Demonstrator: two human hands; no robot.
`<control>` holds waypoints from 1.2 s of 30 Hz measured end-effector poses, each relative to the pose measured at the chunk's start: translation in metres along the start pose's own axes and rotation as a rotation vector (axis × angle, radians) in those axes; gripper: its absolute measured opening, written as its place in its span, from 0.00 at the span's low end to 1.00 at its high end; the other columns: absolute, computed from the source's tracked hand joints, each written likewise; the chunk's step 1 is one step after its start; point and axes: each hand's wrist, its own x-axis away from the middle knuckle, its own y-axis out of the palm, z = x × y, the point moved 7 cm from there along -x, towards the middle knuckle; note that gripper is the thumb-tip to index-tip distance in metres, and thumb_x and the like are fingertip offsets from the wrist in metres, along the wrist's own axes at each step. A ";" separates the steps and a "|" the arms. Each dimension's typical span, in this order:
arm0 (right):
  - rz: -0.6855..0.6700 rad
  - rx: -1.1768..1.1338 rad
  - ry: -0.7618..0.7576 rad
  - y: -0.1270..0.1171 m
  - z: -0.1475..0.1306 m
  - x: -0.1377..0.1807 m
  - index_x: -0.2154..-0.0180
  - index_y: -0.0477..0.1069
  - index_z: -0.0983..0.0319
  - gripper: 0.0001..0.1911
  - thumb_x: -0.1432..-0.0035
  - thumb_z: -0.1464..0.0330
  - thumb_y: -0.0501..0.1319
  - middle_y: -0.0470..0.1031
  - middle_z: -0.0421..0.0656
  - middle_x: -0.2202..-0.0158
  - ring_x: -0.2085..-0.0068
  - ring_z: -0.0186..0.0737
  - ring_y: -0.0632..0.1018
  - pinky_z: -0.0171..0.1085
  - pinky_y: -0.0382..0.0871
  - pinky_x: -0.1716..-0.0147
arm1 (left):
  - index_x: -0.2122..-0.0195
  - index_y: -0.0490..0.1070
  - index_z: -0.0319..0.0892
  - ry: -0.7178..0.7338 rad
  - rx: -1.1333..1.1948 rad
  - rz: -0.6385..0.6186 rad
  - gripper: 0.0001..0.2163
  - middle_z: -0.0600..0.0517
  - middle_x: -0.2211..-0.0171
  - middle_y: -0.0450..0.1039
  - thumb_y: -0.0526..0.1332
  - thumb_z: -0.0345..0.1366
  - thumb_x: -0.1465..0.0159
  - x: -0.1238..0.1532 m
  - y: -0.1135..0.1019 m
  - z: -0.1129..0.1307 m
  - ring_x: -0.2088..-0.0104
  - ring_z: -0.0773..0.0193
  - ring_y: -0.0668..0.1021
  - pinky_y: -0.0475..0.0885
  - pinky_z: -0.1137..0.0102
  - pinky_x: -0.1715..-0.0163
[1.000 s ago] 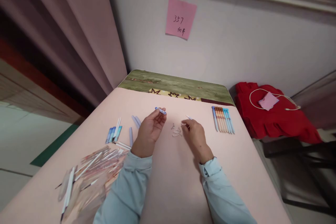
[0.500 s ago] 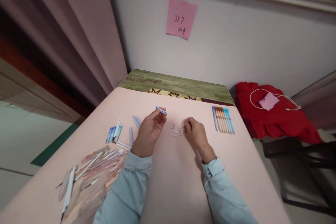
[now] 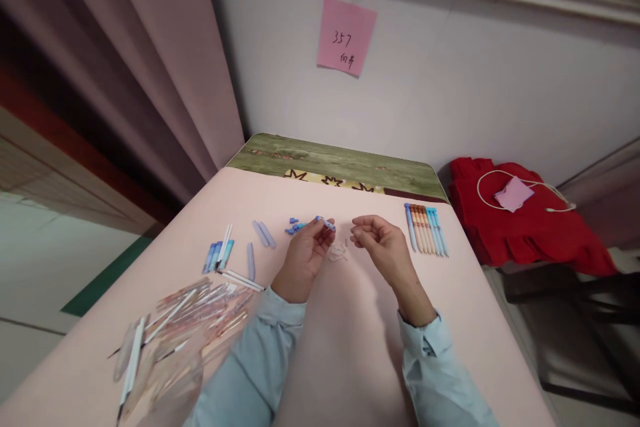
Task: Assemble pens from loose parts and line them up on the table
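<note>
My left hand (image 3: pixel 305 255) is raised over the pink table (image 3: pixel 320 347) and pinches a small blue pen part (image 3: pixel 326 222) at its fingertips. My right hand (image 3: pixel 383 247) faces it a few centimetres away, fingers curled in a pinch on something too small to make out. Between and below the two hands lie several small clear pieces (image 3: pixel 339 252). Small blue bits (image 3: pixel 294 227) rest just left of the left fingertips.
A neat row of blue and orange pens (image 3: pixel 426 229) lies at the right. Pale blue barrels (image 3: pixel 264 233) and more blue parts (image 3: pixel 217 255) lie left, with a heap of clear wrappers and refills (image 3: pixel 185 323) at front left. A red cloth (image 3: pixel 525 220) covers a chair beyond the table.
Both hands have shifted to the right and drawn closer together. The left hand's move uncovered small blue bits on the table. The right hand lifted off the clear pieces.
</note>
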 end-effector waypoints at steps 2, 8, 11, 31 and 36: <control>-0.025 -0.025 0.005 0.003 -0.007 0.003 0.59 0.75 0.62 0.15 0.48 0.63 0.68 0.77 0.42 0.70 0.69 0.37 0.78 0.35 0.72 0.68 | 0.65 0.70 0.38 0.042 -0.033 -0.025 0.05 0.48 0.71 0.78 0.62 0.22 0.39 0.002 0.003 0.000 0.75 0.69 0.78 0.75 0.74 0.71; -0.029 0.053 0.019 0.001 -0.010 0.004 0.62 0.75 0.62 0.15 0.51 0.62 0.68 0.77 0.42 0.71 0.71 0.36 0.76 0.34 0.69 0.70 | 0.59 0.69 0.39 0.201 -0.157 -0.078 0.13 0.47 0.68 0.79 0.66 0.25 0.45 0.011 0.013 0.006 0.75 0.68 0.77 0.74 0.73 0.70; -0.014 0.132 0.012 -0.004 -0.006 0.002 0.63 0.75 0.61 0.14 0.50 0.61 0.67 0.78 0.42 0.70 0.71 0.37 0.76 0.34 0.69 0.70 | 0.59 0.69 0.39 0.233 -0.177 -0.075 0.14 0.48 0.67 0.79 0.66 0.24 0.47 0.013 0.014 0.007 0.73 0.68 0.78 0.74 0.72 0.68; -0.040 0.950 -0.014 -0.006 0.034 -0.006 0.69 0.75 0.58 0.07 0.42 0.69 0.58 0.78 0.41 0.74 0.73 0.38 0.74 0.34 0.55 0.74 | 0.68 0.75 0.37 -0.163 0.001 -0.286 0.04 0.50 0.72 0.76 0.68 0.26 0.44 0.050 0.043 -0.052 0.74 0.70 0.77 0.73 0.77 0.72; -0.006 0.867 -0.007 -0.013 0.031 -0.005 0.70 0.76 0.59 0.05 0.46 0.67 0.61 0.78 0.40 0.74 0.73 0.38 0.74 0.34 0.57 0.74 | 0.66 0.75 0.36 -0.149 0.067 -0.246 0.03 0.48 0.70 0.77 0.64 0.24 0.39 0.064 0.049 -0.009 0.74 0.71 0.77 0.72 0.77 0.72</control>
